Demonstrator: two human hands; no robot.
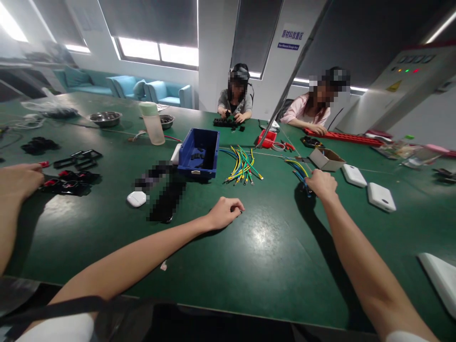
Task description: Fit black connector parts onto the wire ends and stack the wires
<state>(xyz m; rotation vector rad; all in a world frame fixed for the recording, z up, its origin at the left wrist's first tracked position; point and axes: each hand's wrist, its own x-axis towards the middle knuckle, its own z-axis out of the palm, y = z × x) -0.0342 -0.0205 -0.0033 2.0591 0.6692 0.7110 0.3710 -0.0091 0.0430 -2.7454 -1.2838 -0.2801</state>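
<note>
My right hand [321,184] is closed on a bundle of cables [300,170], blue and yellow-green, at the right of the green table. Some cable ends with metal terminals stick out below the fingers, partly in shadow. My left hand [226,212] rests on the tabletop near the middle, its fingers curled in loosely, and I see nothing held in it. Beyond it lies a fanned pile of yellow, green and blue cables [244,165] with metal lugs. A blue plastic bin [198,164] with small black parts stands left of that pile.
At far left another person's hand [24,183] touches red and black parts [71,183]. A white case [137,199], a bottle [153,126] and metal bowls [105,118] stand leftward. Rightward are a cardboard box [327,160] and white devices [381,196]. Two people sit opposite.
</note>
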